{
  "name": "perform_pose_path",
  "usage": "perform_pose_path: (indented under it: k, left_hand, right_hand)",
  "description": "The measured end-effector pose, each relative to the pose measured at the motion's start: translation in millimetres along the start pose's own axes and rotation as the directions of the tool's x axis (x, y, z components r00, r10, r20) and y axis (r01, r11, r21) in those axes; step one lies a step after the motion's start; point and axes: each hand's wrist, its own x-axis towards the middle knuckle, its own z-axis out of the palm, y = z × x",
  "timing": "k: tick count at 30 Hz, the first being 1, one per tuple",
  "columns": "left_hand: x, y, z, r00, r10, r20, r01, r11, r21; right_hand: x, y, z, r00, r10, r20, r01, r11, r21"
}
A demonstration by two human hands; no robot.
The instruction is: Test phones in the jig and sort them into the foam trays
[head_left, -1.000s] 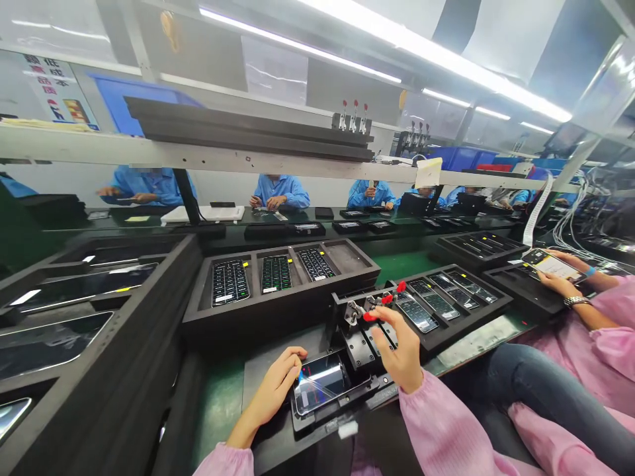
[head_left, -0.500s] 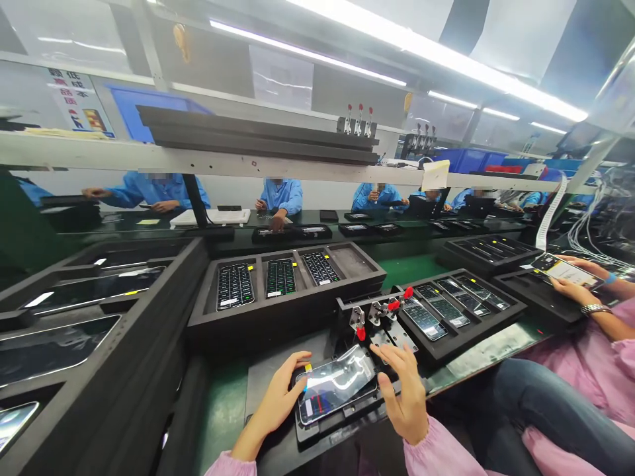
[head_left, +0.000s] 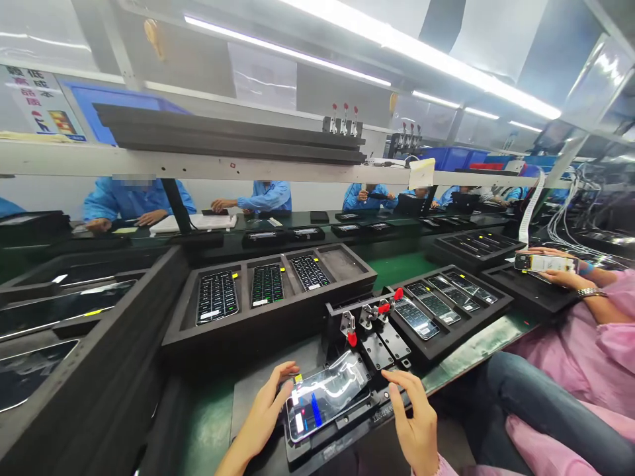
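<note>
A smartphone [head_left: 322,403] with a lit screen and a clear film over it lies slanted on a black clamp fixture [head_left: 342,423]. Blue marks show near its left end. My left hand [head_left: 262,410] holds that end, thumb along the near edge and fingers at the far corner by a small yellow tab [head_left: 298,379]. Right of the phone, my right hand [head_left: 414,413] hovers open, fingers spread and apart from the screen. Toggle clamps with red tips [head_left: 352,338] stand behind the phone, beside metal plates [head_left: 384,347].
A black foam tray [head_left: 270,317] with several phone panels sits behind the fixture; another tray [head_left: 446,334] is to the right. Stacked deep trays [head_left: 99,396] crowd the left. At right a co-worker's hands [head_left: 560,274] hold an opened phone. Blue-sleeved people work across the bench.
My right hand has drawn back from the clamp plates, down and away from the phone. The screen's red marks have become blue. The whole view has shifted slightly.
</note>
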Motion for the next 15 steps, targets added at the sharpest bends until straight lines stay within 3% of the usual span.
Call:
perform_pose_path:
  k: [3, 8, 15]
  left_hand:
    - [-0.7, 1.4, -0.8, 1.0, -0.017, -0.003, 0.017, 1.0, -0.018]
    - [-0.1, 3.8, -1.8, 0.999, -0.039, -0.011, 0.038, 0.999, -0.025]
    - [-0.9, 6.0, -1.4, 0.999, -0.046, 0.0, 0.046, 0.999, 0.009]
  right_hand:
    - [11.2, -7.3, 9.9, 0.994, -0.064, 0.084, 0.069, 0.996, -0.057]
    - [36.3, -22.2, 29.9, 0.947, -0.156, 0.28, 0.226, 0.944, -0.24]
    - [41.2, -28.2, 31.8, 0.927, -0.114, 0.358, 0.229, 0.927, -0.298]
